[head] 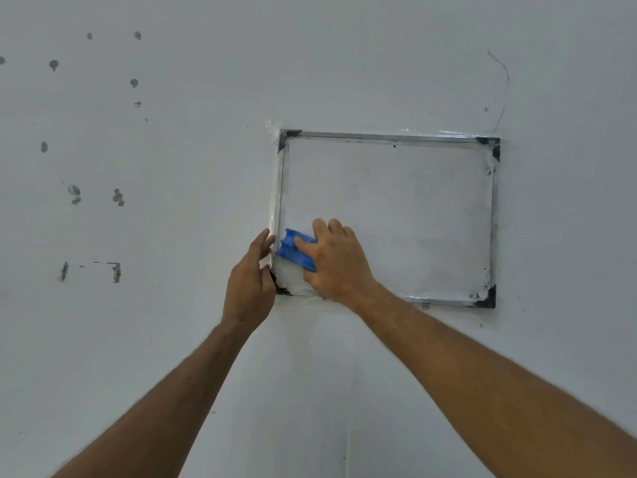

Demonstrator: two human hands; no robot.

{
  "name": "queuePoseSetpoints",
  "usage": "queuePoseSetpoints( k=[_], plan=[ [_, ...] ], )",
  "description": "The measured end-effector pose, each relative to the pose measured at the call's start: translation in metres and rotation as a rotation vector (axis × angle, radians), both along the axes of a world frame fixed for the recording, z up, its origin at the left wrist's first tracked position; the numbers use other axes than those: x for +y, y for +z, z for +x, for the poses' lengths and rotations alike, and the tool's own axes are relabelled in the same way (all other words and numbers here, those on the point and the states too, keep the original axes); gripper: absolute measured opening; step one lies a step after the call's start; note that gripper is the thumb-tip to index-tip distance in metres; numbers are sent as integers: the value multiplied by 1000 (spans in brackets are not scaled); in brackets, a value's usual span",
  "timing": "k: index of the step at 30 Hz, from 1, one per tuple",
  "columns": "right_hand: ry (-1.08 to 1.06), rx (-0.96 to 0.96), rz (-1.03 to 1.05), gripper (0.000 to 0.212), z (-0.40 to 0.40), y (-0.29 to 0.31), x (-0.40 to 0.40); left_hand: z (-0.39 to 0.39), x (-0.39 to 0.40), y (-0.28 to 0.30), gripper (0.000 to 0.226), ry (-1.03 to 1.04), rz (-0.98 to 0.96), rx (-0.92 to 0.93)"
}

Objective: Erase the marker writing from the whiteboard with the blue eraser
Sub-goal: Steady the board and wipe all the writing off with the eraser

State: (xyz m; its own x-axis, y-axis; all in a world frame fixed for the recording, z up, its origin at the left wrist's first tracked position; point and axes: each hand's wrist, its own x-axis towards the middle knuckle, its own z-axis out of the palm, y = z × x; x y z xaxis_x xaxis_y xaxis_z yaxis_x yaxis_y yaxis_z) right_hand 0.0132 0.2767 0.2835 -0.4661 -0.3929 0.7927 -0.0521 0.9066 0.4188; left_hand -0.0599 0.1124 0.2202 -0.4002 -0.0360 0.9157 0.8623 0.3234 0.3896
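A small whiteboard (389,208) in a metal frame with black corners hangs taped to the wall. Its surface looks white, with only faint grey smudges and a few dark specks. My right hand (336,258) presses the blue eraser (293,248) flat against the board's lower left corner. My left hand (250,281) rests against the outer left edge of the frame near that same corner, fingers on the frame and wall.
The pale wall (172,167) around the board carries several dark marks and holes to the left. A thin wire or crack (505,88) runs up from the board's top right corner. Clear tape wraps the frame's edges.
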Motion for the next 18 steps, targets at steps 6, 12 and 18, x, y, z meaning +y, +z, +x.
queuePoseSetpoints(
  k=[6,12,18],
  plan=[
    [-5,-24,215,48,2,18,12,-1,-4,1,73,-21,-9,-26],
    [30,-115,292,50,2,-4,16,-5,-3,1,72,-19,-6,-25],
    [7,-49,46,49,2,10,3,-3,-2,0,70,-3,-9,-21]
  ],
)
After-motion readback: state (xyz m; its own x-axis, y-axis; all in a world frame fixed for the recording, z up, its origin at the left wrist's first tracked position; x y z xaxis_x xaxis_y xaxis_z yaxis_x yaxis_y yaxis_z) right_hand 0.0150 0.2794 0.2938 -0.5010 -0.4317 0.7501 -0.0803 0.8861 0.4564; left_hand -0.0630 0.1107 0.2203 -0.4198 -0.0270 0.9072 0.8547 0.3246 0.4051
